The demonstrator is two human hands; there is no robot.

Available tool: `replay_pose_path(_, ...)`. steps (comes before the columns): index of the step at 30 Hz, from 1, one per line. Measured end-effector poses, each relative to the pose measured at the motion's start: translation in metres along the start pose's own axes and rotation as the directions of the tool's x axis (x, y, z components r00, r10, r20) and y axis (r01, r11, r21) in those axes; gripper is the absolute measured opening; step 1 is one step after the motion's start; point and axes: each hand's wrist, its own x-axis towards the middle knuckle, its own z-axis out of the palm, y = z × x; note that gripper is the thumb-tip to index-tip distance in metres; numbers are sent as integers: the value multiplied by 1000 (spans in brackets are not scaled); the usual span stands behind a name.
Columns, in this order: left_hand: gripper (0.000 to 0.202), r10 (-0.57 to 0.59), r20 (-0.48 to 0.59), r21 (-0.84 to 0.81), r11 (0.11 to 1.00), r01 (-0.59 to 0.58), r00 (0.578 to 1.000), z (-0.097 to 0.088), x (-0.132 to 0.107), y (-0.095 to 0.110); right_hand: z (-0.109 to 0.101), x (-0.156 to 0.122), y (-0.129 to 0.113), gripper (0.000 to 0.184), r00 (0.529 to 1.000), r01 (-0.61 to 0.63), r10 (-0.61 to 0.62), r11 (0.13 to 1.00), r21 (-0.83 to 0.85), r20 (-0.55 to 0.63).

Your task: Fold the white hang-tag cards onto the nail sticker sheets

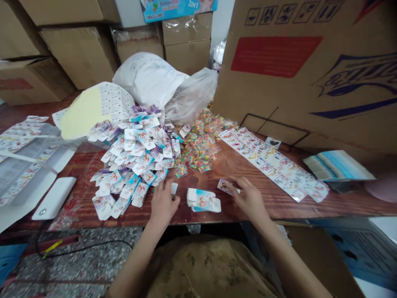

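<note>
My left hand rests palm down at the right edge of a heap of small printed cards. Its fingers are stretched out and the thumb is apart, with a blue-and-white card showing beside the fingertips. Between both hands lies a short stack of similar cards, the top one bearing a hand picture. To the right of that stack, my right hand pinches the end of a small purple printed card low over the table. Part of this card is hidden by the fingers.
Small clear packets of colourful candy bits lie behind the stack, near a white sack. Sticker sheets stretch to the right, before a large carton. A white power bank with a cable lies left.
</note>
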Motion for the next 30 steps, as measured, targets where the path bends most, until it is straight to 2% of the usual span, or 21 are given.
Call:
replay_pose_path(2,51,-40,53,66,997,37,998,-6,-5,-5,-6,1,14,35,1000,-13,16,993,-114,24)
replay_pose_path(5,46,-21,92,134,991,8,996,-14,-10,-11,-9,0,25,39,989,50,-13,968,-246,148)
replay_pose_path(7,41,37,33,168,985,-42,999,-18,-13,-9,-9,-1,24,38,985,58,-14,965,-255,169)
replay_pose_path(9,42,149,-68,176,975,-135,986,-21,-15,3,-11,0,15,36,990,37,-9,980,-198,140)
replay_pose_path(10,45,231,-107,170,963,-211,967,-21,-16,12,-13,1,7,36,991,40,-19,988,-151,132)
replay_pose_path(12,56,418,-131,146,905,-399,899,-19,-18,35,-18,3,-13,36,984,100,-94,994,-33,153)
replay_pose_path(14,67,555,-93,117,831,-544,827,-13,-20,58,-22,4,-36,35,953,206,-222,974,98,208)
replay_pose_path(15,69,575,-66,99,817,-568,816,-10,-20,67,-23,5,-46,34,934,246,-275,958,150,226)
replay_pose_path(17,72,559,-10,29,829,-558,829,-5,-19,78,-26,8,-60,33,910,273,-327,935,224,253)
replay_pose_path(19,72,516,42,-113,853,-509,856,-1,-17,78,-29,15,-61,36,892,230,-332,918,324,307)
replay_pose_path(21,69,474,70,-281,854,-438,878,0,-15,70,-31,27,-48,45,876,115,-314,874,473,367)
replay_pose_path(23,67,399,65,-418,843,-338,914,0,-13,60,-30,45,-24,48,902,-18,-227,829,558,367)
replay_pose_path(24,66,354,53,-477,830,-288,934,-1,-12,56,-28,55,-12,44,934,-64,-146,831,553,327)
replay_pose_path(26,61,281,20,-593,776,-215,959,-2,-12,49,-20,73,9,37,991,-94,37,886,455,132)
replay_pose_path(28,53,238,-40,-693,693,-199,970,-2,-12,46,-11,86,16,37,994,-105,104,908,405,24)
replay_pose_path(30,49,219,-115,-761,608,-227,969,-3,-13,44,-3,89,8,36,996,-83,84,907,413,16)
